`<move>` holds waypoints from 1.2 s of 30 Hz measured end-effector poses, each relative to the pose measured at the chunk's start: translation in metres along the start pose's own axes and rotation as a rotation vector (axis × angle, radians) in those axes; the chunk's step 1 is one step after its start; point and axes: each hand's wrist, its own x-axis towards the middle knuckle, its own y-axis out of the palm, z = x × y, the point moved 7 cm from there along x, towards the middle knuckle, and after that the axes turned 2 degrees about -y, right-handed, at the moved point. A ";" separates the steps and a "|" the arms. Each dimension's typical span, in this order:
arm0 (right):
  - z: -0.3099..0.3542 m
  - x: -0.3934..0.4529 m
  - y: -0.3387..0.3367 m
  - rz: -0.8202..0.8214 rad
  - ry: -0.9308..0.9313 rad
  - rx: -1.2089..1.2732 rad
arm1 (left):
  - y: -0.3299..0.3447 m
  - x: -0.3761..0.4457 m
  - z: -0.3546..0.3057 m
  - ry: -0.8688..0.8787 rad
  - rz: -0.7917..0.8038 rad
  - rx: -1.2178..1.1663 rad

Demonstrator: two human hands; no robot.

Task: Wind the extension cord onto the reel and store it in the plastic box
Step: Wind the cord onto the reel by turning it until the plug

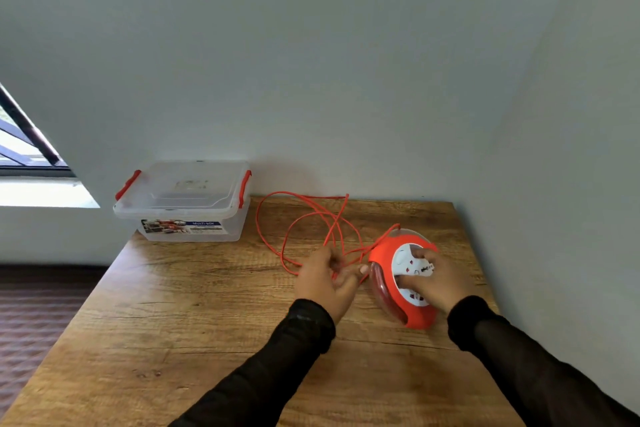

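An orange cord reel (382, 270) with a white socket face stands tilted on edge at the right of the wooden table (173, 322). My right hand (434, 281) grips the white face of the reel. The loose orange cord (277, 215) lies in loops behind and left of the reel. My left hand (329, 279) holds the cord just left of the reel, with its fingers curled round the strand. The clear plastic box (187, 204) with red latches sits shut at the table's back left corner.
A grey wall runs along the back and right edges of the table. A window (24, 149) is at the far left. Dark floor lies beyond the table's left edge.
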 end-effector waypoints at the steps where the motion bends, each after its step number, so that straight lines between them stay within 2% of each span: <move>1: -0.001 0.000 -0.003 0.021 -0.003 -0.026 | -0.002 0.005 0.000 0.063 -0.005 0.138; 2: -0.002 -0.001 -0.004 0.042 -0.004 -0.041 | 0.000 0.010 0.005 0.069 0.042 0.281; 4: -0.003 -0.001 -0.006 0.076 -0.005 -0.054 | 0.013 0.016 0.020 -0.043 0.187 0.521; 7: -0.005 -0.005 -0.005 0.123 0.001 -0.121 | 0.031 0.017 0.030 -0.083 0.329 0.598; 9: -0.006 -0.010 -0.006 0.141 -0.010 -0.202 | 0.032 0.022 0.032 -0.069 0.375 0.501; 14: -0.001 -0.015 -0.006 0.151 -0.052 -0.436 | 0.003 0.043 0.037 -0.215 0.476 0.104; 18: 0.003 -0.014 -0.002 0.191 -0.072 -0.581 | -0.046 0.062 0.042 -0.409 0.346 -0.260; 21: 0.000 -0.011 0.001 0.222 -0.069 -0.641 | -0.079 0.069 0.048 -0.488 0.273 -0.313; 23: 0.002 -0.010 0.003 0.247 -0.090 -0.660 | -0.088 0.065 0.054 -0.521 0.311 -0.262; 25: 0.008 -0.008 0.008 0.279 -0.137 -0.736 | -0.086 0.055 0.061 -0.518 0.437 -0.092; 28: 0.021 -0.005 0.012 0.230 -0.217 -0.944 | -0.074 0.038 0.070 -0.361 0.681 0.347; 30: 0.037 -0.007 0.016 0.130 -0.267 -0.966 | -0.065 0.028 0.075 -0.256 0.734 0.542; 33: 0.068 -0.022 0.044 0.084 -0.483 -0.855 | -0.055 0.011 0.080 -0.201 0.751 0.719; 36: 0.091 -0.041 0.087 0.221 -0.714 -0.596 | -0.053 -0.001 0.086 -0.255 0.733 0.722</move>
